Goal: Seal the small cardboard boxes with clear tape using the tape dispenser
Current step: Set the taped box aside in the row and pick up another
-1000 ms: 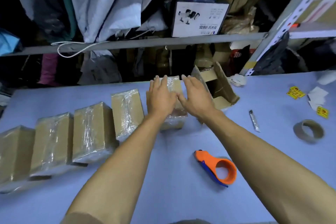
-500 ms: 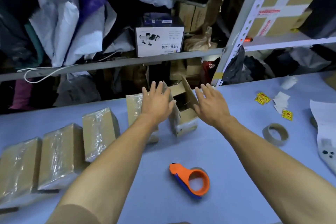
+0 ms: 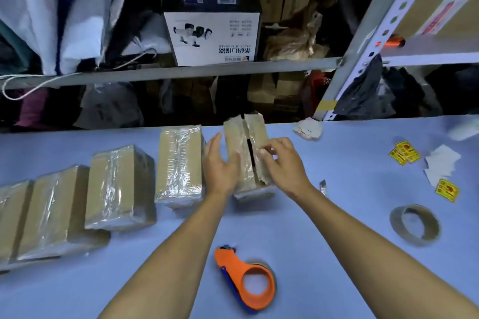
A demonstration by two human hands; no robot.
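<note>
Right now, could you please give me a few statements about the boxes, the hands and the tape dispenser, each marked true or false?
1. The orange tape dispenser lies on the table, in neither hand. True.
2. The box between the hands is fully taped. False: a dark gap shows between its flaps.
3. The left hand rests against that box. True.
4. The right hand holds the cardboard tape core. False: it lies apart on the table.

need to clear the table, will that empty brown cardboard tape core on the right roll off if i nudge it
The empty brown cardboard tape core lies flat on its rim, so a nudge should slide it, not roll it. Hollow and thin-walled, it is probably very light and may crush if squeezed.
</note>
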